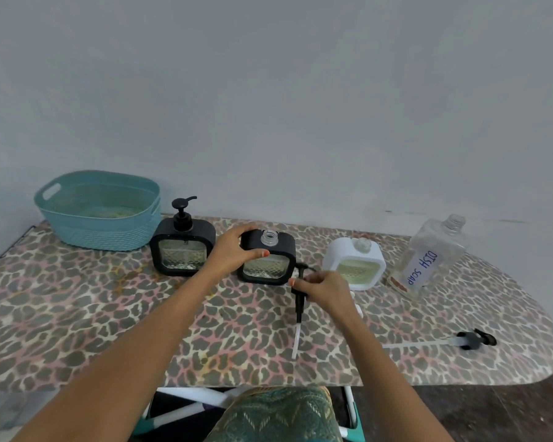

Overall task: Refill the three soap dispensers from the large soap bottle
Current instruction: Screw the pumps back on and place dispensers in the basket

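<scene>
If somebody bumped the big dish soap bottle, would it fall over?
Probably, yes. The dish soap bottle is tall and looks almost empty, so it is likely light and easy to tip. Its top is open with no cap on, so any leftover soap might dribble out if it fell.

Both forearms bare, extended forward. Left hand [233, 250] grips the upper left corner of the open black dispenser [280, 248], thumb in front. Right hand [323, 290], palm down, pinches the pump [299, 309].

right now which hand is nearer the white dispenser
Right. The right hand, pinching a black pump, is beside the white dispenser; the left hand grips the open black dispenser farther off.
</scene>
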